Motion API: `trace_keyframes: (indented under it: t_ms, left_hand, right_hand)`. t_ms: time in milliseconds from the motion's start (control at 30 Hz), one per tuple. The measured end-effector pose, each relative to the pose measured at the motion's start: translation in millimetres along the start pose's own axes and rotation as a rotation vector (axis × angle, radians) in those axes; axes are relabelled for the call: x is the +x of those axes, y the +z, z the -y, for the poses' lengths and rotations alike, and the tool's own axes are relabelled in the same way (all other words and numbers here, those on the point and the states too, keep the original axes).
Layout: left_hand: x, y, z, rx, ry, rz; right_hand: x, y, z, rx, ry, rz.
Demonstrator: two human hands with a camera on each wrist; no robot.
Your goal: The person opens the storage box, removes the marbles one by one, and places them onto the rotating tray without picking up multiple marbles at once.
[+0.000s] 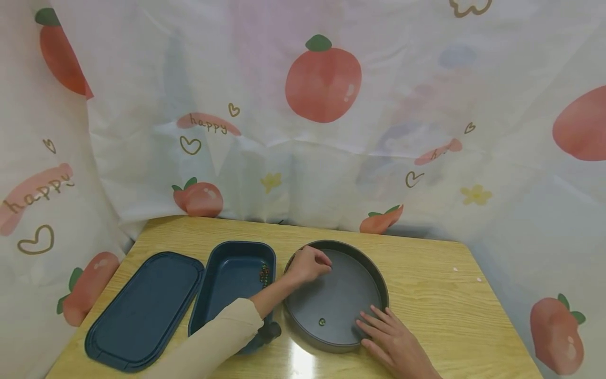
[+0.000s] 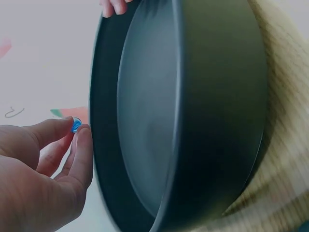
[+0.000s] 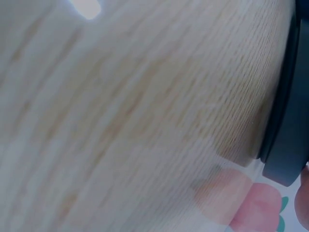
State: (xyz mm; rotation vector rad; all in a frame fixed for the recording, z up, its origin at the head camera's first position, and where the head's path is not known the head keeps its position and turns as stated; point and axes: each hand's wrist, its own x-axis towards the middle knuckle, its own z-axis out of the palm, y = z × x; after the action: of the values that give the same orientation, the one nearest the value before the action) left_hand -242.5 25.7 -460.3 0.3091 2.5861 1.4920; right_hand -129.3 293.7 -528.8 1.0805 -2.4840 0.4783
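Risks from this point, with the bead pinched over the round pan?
The left hand pinches a small blue bead by its fingertips only; it could slip and roll off the table. A loose bead in the round pan could roll if the right hand on the rim shifts it.

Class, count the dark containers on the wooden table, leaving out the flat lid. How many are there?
2. A blue rectangular box sits left of centre; a round grey pan sits beside it, on its right. None appears hidden.
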Motion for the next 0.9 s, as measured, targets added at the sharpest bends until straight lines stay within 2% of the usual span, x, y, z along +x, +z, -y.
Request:
trace_keyframes:
  t_ms: [300, 467, 667, 900]
  left_hand:
    - [5.9, 24.0, 3.6, 0.074, -0.019, -0.01]
    - [5.8, 32.4, 5.9, 0.112, -0.023, -0.023]
    - [4.8, 42.1, 8.7, 0.131, 0.004, -0.011]
    - [2.2, 46.8, 9.5, 0.143, -0.009, -0.001]
  right_hand:
    - [-0.3, -1, 0, 0.011, -0.007, -0.017]
    - [-0.3, -1, 0, 0.011, -0.006, -0.021]
    - [-0.5, -1, 0, 0.012, 0.003, -0.012]
    - [1.0, -2, 2, 0.01, -0.007, -0.01]
